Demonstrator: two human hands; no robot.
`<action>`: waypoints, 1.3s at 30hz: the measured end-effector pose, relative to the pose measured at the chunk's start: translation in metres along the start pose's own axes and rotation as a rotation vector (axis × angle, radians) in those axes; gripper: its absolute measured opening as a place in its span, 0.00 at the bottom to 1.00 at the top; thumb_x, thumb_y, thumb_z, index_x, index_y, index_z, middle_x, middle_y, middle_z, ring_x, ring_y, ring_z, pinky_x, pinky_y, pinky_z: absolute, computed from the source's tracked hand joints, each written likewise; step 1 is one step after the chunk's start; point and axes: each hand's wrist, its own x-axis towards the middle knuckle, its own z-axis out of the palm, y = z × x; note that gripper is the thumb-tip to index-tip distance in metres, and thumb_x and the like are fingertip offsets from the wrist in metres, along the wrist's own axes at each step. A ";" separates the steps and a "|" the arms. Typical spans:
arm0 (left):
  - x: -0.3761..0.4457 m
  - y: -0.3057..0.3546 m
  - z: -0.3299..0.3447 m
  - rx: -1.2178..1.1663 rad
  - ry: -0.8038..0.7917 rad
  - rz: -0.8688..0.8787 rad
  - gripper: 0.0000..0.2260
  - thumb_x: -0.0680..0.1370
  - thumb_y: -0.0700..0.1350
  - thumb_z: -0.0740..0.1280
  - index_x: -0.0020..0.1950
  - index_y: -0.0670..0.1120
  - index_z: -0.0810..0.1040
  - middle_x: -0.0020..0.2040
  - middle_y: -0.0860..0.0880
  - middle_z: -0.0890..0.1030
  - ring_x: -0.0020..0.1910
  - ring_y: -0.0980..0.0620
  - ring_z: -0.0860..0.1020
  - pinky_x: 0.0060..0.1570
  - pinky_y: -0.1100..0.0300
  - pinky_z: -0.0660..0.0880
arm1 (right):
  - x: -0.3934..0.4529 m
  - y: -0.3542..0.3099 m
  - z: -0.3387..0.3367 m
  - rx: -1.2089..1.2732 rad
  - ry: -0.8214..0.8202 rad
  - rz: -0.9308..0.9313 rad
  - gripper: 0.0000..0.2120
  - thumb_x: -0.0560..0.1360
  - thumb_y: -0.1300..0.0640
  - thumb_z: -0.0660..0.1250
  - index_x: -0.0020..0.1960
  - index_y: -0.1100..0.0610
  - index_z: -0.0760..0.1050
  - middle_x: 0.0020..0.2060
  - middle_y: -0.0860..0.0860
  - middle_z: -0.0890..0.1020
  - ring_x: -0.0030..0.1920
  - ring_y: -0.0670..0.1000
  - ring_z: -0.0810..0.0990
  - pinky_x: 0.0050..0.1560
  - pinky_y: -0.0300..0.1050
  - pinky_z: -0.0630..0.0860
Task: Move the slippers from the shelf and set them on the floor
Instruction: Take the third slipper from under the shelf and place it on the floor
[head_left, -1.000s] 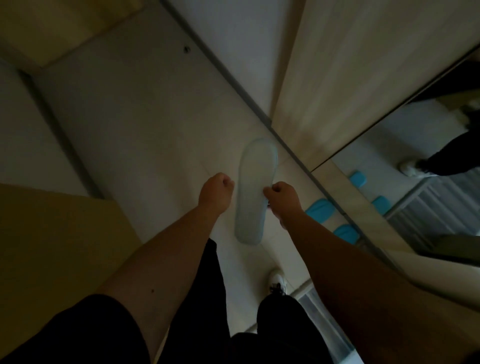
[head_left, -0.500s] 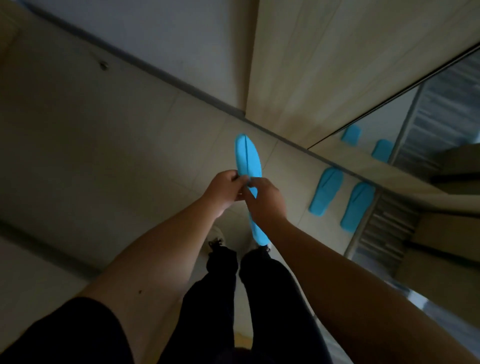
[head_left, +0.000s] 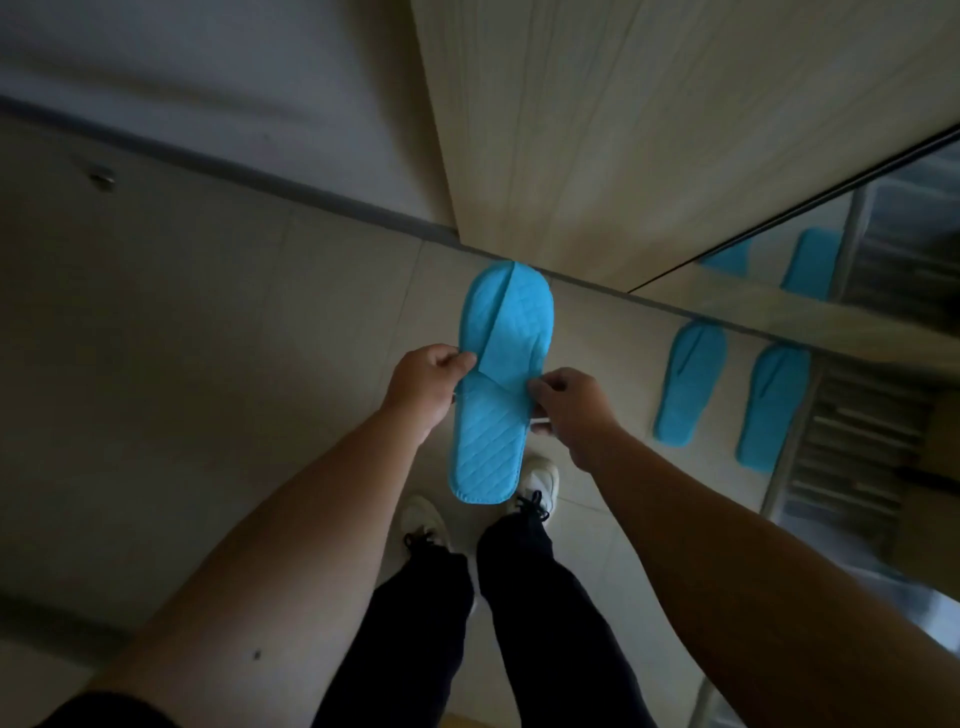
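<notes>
Centrally: left hand (head_left: 423, 382) and right hand (head_left: 571, 410) pinch one blue slipper (head_left: 498, 384) by its edges, above white shoes (head_left: 540, 483). Two slippers (head_left: 691, 382) lie on tiled floor (head_left: 208, 338) beside mirror (head_left: 883, 249), which reflects them dimly; room dark.

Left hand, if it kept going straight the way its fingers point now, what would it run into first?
The left hand points right, already pinching the blue slipper at its edge, so it meets the slipper first. Past that, likely the right hand on the opposite edge.

Slipper (head_left: 496, 395) turned flat, quilted top now showing.
</notes>
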 end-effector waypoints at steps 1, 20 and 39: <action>0.011 -0.003 0.004 0.063 0.015 0.015 0.09 0.76 0.52 0.66 0.46 0.48 0.81 0.44 0.47 0.84 0.46 0.46 0.82 0.48 0.48 0.80 | 0.011 0.004 0.001 0.006 0.010 0.011 0.04 0.77 0.60 0.67 0.45 0.59 0.76 0.41 0.57 0.82 0.37 0.52 0.83 0.30 0.40 0.78; 0.286 -0.125 0.092 0.548 0.080 0.255 0.07 0.78 0.46 0.63 0.47 0.44 0.77 0.43 0.46 0.80 0.43 0.47 0.77 0.41 0.57 0.71 | 0.300 0.116 0.046 -0.168 0.303 -0.012 0.07 0.76 0.54 0.64 0.41 0.56 0.75 0.36 0.52 0.79 0.35 0.51 0.77 0.31 0.41 0.69; 0.366 -0.134 0.109 0.756 0.014 0.302 0.08 0.78 0.43 0.61 0.51 0.41 0.77 0.51 0.38 0.81 0.50 0.40 0.78 0.47 0.52 0.73 | 0.385 0.119 0.047 -0.218 0.312 0.145 0.07 0.77 0.57 0.62 0.41 0.57 0.73 0.39 0.54 0.79 0.37 0.51 0.79 0.35 0.45 0.76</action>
